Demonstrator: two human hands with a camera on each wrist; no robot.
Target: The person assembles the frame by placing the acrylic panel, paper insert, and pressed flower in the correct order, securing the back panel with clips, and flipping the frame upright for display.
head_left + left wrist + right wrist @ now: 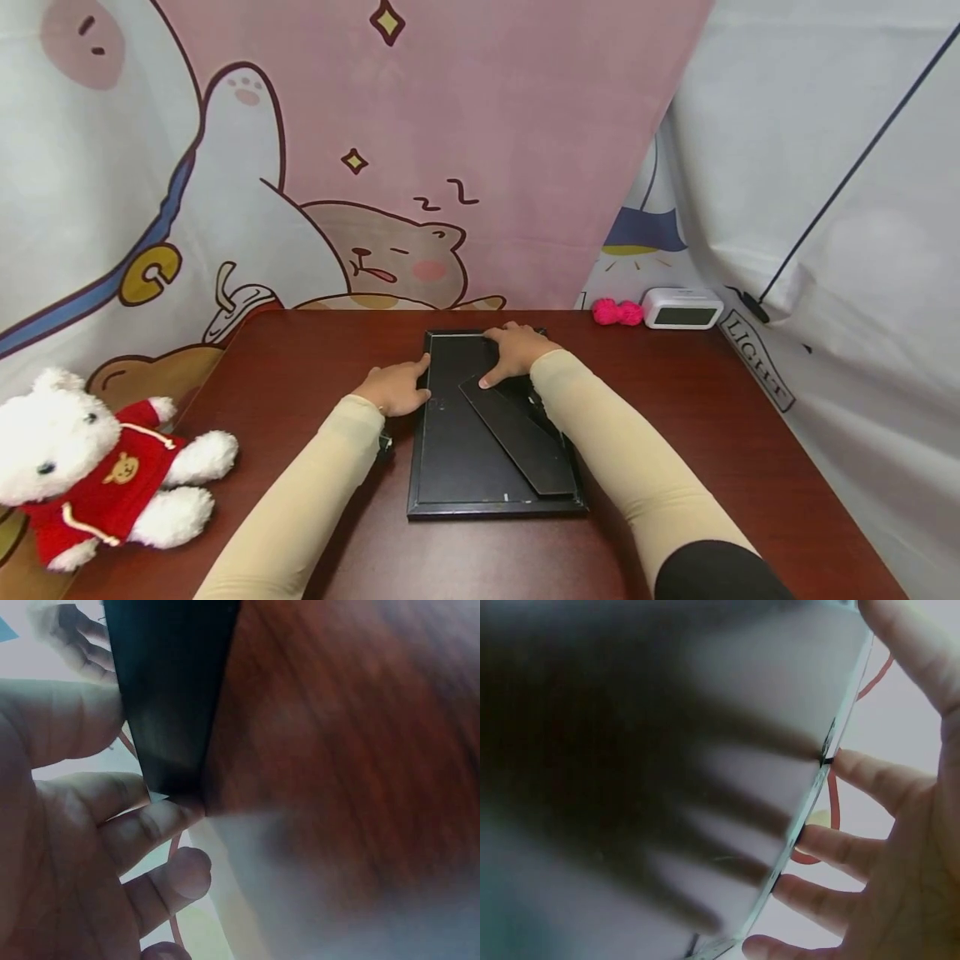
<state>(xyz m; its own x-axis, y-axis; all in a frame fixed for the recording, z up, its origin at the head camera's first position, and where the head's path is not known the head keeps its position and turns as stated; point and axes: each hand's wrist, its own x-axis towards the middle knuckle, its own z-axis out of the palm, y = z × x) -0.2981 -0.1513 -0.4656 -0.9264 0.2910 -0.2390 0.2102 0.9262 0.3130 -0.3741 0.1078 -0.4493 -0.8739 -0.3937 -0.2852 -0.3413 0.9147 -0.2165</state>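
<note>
A black picture frame point(495, 509) lies on the table with its back panel point(457, 442) facing up. Slanting across the panel is the black stand flap point(521, 437) of the frame. My left hand point(393, 389) is at the frame's left side; in the left wrist view its thumb point(75, 720) and fingers touch the black side edge point(169, 690). Toward the far end, my right hand point(517, 348) is spread over the panel, its thumb at the flap's upper end. In the right wrist view its fairly straight fingertips point(810, 836) rest along the panel's edge.
A white plush bear point(56, 442) in a red sweater sits at the table's left. At the back right stand a white digital clock point(682, 308) and a pink bow-shaped item point(617, 312). A printed cloth point(525, 125) hangs behind the brown table point(675, 400).
</note>
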